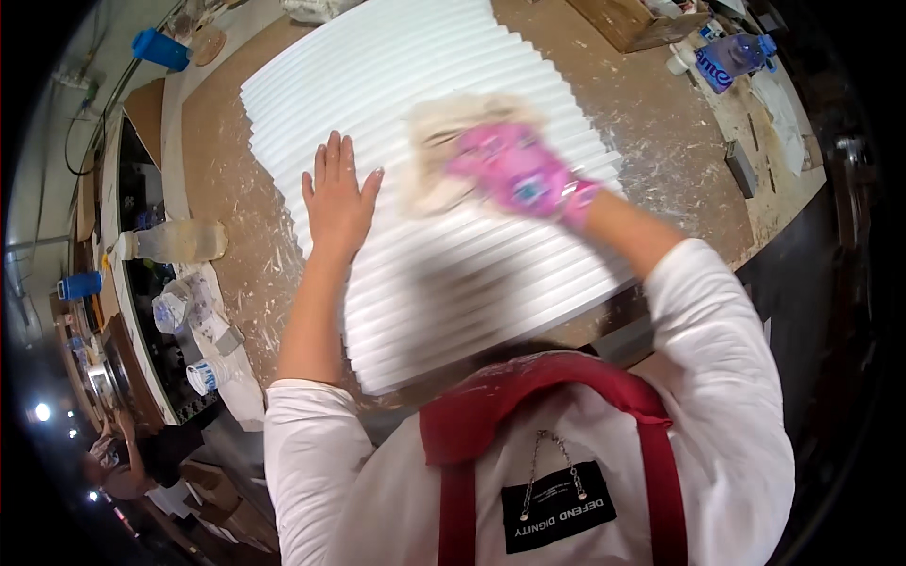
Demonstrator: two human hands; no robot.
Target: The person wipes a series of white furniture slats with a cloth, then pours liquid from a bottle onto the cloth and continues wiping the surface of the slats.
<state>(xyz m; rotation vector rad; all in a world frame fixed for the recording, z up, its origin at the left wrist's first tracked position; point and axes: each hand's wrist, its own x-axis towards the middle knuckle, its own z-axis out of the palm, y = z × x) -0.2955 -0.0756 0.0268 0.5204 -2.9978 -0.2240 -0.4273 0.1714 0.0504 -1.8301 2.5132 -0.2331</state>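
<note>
A large white panel with a ribbed, wavy surface (pixel 377 85) lies on a brown board. Bare, with fingers stretched out, my left hand (pixel 340 203) rests flat on the panel's left part. My right hand (pixel 514 170) wears a pink patterned glove and presses a cream-coloured cloth (pixel 429 156) against the ribs, right of the panel's middle. Both the glove and the cloth are smeared by motion. The cloth is bunched under the gloved fingers, whose tips are hard to make out.
The brown board (pixel 217 113) carries white smears. Along its left stand a cloudy bottle (pixel 179 241), a white tub (pixel 202 377) and a blue cup (pixel 160 49). A wooden box (pixel 632 24), a water bottle (pixel 736 57) and a grey block (pixel 740 170) are at the right. Another person (pixel 127 462) is at the lower left.
</note>
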